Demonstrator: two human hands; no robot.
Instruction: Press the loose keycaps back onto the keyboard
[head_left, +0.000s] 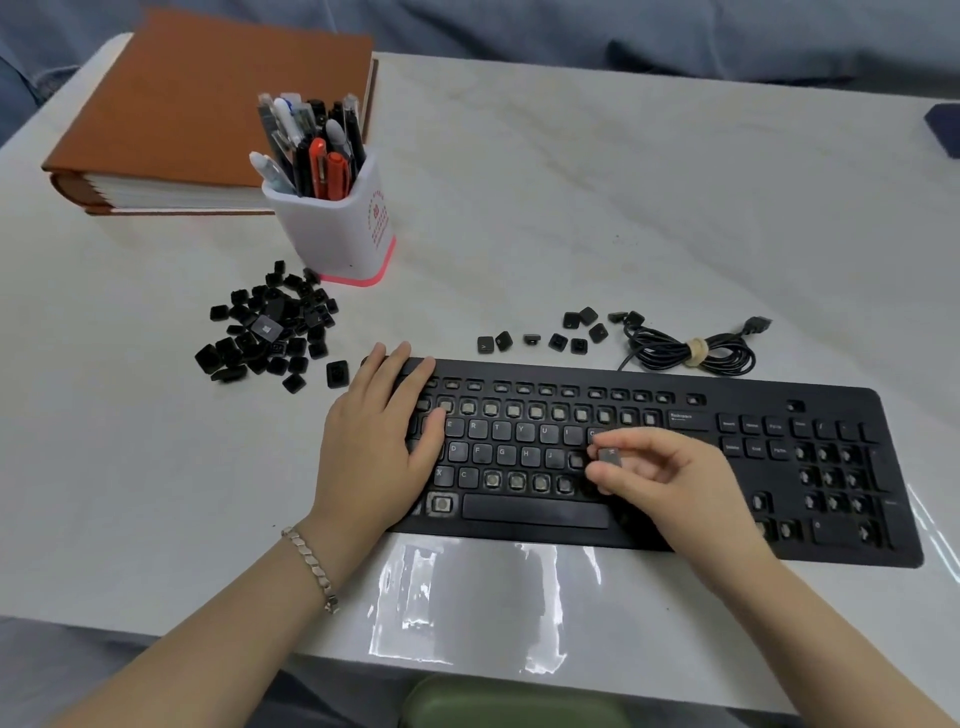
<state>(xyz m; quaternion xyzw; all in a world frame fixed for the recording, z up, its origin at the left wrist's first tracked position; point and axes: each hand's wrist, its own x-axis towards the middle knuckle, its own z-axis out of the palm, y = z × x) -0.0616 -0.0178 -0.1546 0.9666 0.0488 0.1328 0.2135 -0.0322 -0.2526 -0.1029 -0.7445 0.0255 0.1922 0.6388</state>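
The right hand (670, 478) pinches a single black keycap (609, 455) between thumb and forefinger, the other fingers loosely curled behind. The cap sits over the middle letter row, just right of a bare switch beside the J key; whether it touches the board cannot be told. The left hand (379, 441) lies flat with straight fingers on the left end of the black keyboard (519, 535), holding nothing, a silver chain bracelet (311, 566) on its wrist. Many sockets on the keyboard stand bare, in the top rows, the bottom letter row and the number pad. Beyond the keyboard's far edge lies a short scatter of loose keycaps (558, 335), next to a coiled black cable (691, 351). A larger heap of keycaps (270, 327) lies to the far left, just in front of a white pen cup (340, 228) full of pens. Behind the cup rests a thick brown album (208, 114). All of it sits on a white table (571, 208), with a clear plastic bag (467, 603) at its near edge.
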